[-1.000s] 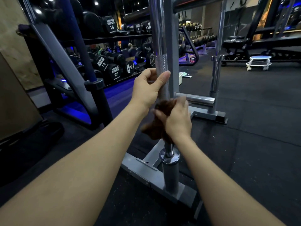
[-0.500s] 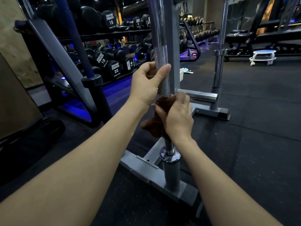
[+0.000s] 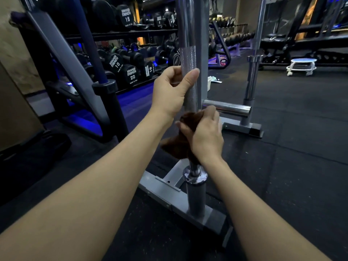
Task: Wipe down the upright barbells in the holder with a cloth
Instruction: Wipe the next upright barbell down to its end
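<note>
A chrome barbell (image 3: 187,44) stands upright in a grey floor holder (image 3: 165,193), its thick sleeve end down in the base. My left hand (image 3: 170,93) grips the knurled shaft, thumb across the front. Just below it my right hand (image 3: 204,136) holds a brown cloth (image 3: 177,144) wrapped round the shaft above the collar. A loose fold of the cloth hangs out to the left. A second upright barbell (image 3: 253,76) stands in the holder's far end on the right.
A grey upright post (image 3: 204,53) rises right behind the near barbell, with a short horizontal chrome peg (image 3: 227,110) sticking out. A dark blue bar (image 3: 88,44) and slanted frame stand left. Dumbbell racks (image 3: 130,68) line the back. A small white wheeled stool (image 3: 301,66) sits far right on black rubber flooring.
My right hand with the cloth has slid slightly up the shaft toward my left hand. The left hand keeps its grip. The camera has shifted a little.
</note>
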A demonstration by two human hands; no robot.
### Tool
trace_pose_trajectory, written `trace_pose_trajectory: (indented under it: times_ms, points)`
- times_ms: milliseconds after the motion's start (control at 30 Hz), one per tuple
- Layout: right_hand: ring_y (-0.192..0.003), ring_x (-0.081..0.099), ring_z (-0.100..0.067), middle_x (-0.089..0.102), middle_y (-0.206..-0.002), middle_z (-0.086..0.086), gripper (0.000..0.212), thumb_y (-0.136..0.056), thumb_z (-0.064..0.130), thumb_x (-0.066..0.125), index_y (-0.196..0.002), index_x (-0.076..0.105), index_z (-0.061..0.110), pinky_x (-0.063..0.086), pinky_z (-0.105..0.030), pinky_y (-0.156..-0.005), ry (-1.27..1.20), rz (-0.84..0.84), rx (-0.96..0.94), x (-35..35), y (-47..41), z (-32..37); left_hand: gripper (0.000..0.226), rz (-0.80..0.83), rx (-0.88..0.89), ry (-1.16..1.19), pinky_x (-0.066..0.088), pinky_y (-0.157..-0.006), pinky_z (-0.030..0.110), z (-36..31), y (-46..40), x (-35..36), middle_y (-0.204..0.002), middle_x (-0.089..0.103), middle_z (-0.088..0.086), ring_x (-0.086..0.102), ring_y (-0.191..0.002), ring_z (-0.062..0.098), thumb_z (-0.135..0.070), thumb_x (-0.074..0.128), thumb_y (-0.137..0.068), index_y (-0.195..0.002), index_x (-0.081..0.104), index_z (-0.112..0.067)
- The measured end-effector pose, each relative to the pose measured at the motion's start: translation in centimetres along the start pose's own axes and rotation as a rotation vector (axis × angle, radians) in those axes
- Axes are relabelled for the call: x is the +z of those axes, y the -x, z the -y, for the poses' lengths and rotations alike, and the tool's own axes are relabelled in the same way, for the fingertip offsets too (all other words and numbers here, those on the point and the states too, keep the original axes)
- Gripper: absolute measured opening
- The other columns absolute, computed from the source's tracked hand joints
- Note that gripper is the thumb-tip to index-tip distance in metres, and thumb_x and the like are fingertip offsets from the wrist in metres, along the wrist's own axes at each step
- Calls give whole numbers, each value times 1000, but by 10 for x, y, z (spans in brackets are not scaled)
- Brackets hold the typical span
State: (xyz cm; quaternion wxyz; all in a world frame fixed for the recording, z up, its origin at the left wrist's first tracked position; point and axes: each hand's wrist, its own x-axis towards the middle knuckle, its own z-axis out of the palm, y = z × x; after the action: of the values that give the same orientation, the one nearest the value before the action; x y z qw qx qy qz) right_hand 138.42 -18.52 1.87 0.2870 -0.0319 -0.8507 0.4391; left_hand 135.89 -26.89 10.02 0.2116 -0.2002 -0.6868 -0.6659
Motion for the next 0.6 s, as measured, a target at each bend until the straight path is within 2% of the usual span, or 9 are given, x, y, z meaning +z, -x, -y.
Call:
trace_pose_trajectory:
  times_ms: [100,167,267,433,500,600]
  points:
    - [-114,44,-31,44,-119,-6,59,-81,61,57,-111,35,16,43,-52,-90,3,209,121,8,23,-33,9,13,-36,22,53,-65,32,-2,-4,-2,-66,62,-15,59,-69,4,-23,70,-84,-85,62,-20]
    - [-110,45,-29,44,-114,-2,54,-80,62,57,-102,33,20,44,-50,-89,37,293,160,12,41,-53,9,16,-29,14,51,-68,33,0,-4,-2,-66,61,-15,57,-71,8,-24,71,-83,-84,62,-21]
    - [-107,45,-27,46,-109,2,59,-73,57,71,-97,33,20,45,-48,-85,40,249,125,11,33,-47,11,17,-2,-4,51,-73,39,2,-3,-1,-65,62,-17,56,-73,9,-24,72,-82,-81,61,-23]
    - [-110,46,-30,49,-116,-5,66,-71,56,73,-108,38,14,44,-48,-86,-82,-5,6,0,-2,-3,12,5,3,-6,53,-78,43,4,-5,-1,-69,62,-16,58,-76,9,-28,72,-81,-83,62,-23]
    - [-109,46,-31,47,-113,-5,65,-73,57,71,-106,36,13,44,-52,-86,-65,5,-4,1,-1,-4,13,13,-5,-16,53,-82,44,4,-5,-1,-74,62,-14,59,-79,10,-30,72,-80,-85,63,-23]
    - [-111,46,-31,46,-114,-6,67,-71,59,71,-106,35,15,43,-54,-88,-36,113,71,5,9,-22,12,-5,-33,-10,53,-80,43,2,-3,-1,-75,63,-13,59,-78,9,-30,73,-80,-85,63,-23]
